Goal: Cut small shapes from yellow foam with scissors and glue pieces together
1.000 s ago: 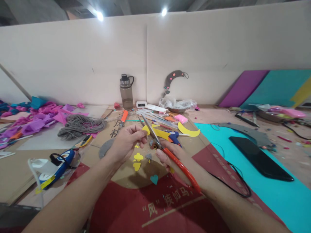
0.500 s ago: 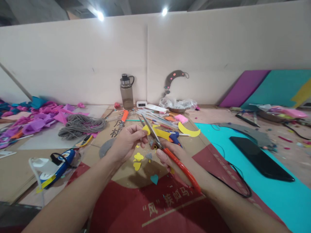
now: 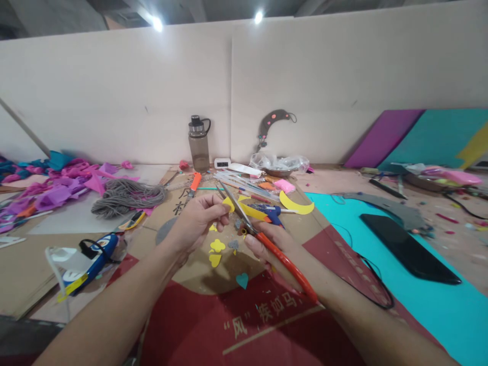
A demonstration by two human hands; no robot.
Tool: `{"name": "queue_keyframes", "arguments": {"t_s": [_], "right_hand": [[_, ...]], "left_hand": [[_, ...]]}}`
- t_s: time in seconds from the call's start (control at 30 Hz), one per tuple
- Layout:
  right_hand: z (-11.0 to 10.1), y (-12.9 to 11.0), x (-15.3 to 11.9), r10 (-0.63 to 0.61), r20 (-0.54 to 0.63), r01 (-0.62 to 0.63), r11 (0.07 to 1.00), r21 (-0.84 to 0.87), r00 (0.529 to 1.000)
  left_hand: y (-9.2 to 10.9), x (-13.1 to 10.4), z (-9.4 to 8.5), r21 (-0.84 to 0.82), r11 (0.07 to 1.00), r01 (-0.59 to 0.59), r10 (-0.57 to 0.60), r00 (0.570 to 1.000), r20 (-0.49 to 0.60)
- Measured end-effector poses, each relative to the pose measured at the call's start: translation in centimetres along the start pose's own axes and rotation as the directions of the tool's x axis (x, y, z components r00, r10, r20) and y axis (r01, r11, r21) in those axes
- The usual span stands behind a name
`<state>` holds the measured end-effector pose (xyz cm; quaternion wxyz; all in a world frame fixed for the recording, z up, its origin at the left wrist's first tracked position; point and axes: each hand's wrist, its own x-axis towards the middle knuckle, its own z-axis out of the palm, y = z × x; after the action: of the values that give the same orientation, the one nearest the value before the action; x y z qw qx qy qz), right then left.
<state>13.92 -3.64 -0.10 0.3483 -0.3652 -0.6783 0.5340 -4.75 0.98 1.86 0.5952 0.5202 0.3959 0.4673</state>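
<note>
Between thumb and fingers, my left hand (image 3: 206,218) pinches a small yellow foam or felt piece (image 3: 229,204). My right hand (image 3: 267,246) is wrapped round red-handled scissors (image 3: 284,262), whose slightly parted blades point up and away, beside the yellow piece. Below the hands on the cardboard lie a yellow flower cutout (image 3: 217,246), a yellow heart-like cutout (image 3: 215,260), a grey cutout (image 3: 233,246) and a teal heart (image 3: 242,280). Behind the scissors are a yellow strip (image 3: 253,211) and a blue glue gun (image 3: 272,212), partly hidden by my right hand.
A water bottle (image 3: 199,145) stands by the wall. Grey cord (image 3: 127,197) and a blue power strip (image 3: 91,262) lie left; an orange utility knife (image 3: 195,182) is behind my left hand. A black phone (image 3: 409,249) rests on turquoise sheet (image 3: 430,312) at right. A yellow crescent (image 3: 297,204) lies beyond.
My left hand has shifted slightly left with the yellow piece, opening a small gap to the blades. The scissors remain in almost the same place.
</note>
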Motion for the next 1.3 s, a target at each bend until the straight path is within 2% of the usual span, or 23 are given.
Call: {"name": "queue_keyframes", "arguments": {"t_s": [0.2,0.4,0.6,0.77,1.0,1.17,1.3], "right_hand": [[-0.5,-1.0,0.1,-0.003,0.038,0.006,0.998,-0.070,0.999],[-0.6,-1.2,0.2,-0.092,0.013,0.092,0.982,-0.167,0.996],[-0.8,-1.2,0.1,-0.095,0.030,0.099,0.976,-0.192,0.995],[-0.8,-1.2,0.2,-0.117,-0.006,0.112,0.964,-0.241,0.993],[-0.8,-1.2,0.1,-0.125,0.020,0.127,0.976,-0.177,0.992],[-0.8,-0.3,0.3,-0.127,0.017,0.128,0.972,-0.198,0.992],[-0.5,0.9,0.5,-0.185,-0.034,0.173,0.962,-0.213,0.982]], "left_hand": [[0.3,-0.1,0.0,0.026,1.000,-0.008,0.008,1.000,0.004],[0.4,0.0,-0.2,0.037,0.999,-0.019,0.019,1.000,0.023],[0.4,0.0,-0.2,0.036,0.999,-0.028,0.028,1.000,0.013],[0.5,-0.1,-0.1,0.021,1.000,-0.015,0.014,1.000,0.014],[0.2,-0.1,0.0,-0.049,0.999,0.015,-0.015,1.000,0.008],[0.0,0.0,0.0,-0.085,0.996,0.032,-0.032,0.999,0.008],[0.0,0.0,0.0,-0.090,0.995,0.037,-0.037,0.999,0.006]]}}
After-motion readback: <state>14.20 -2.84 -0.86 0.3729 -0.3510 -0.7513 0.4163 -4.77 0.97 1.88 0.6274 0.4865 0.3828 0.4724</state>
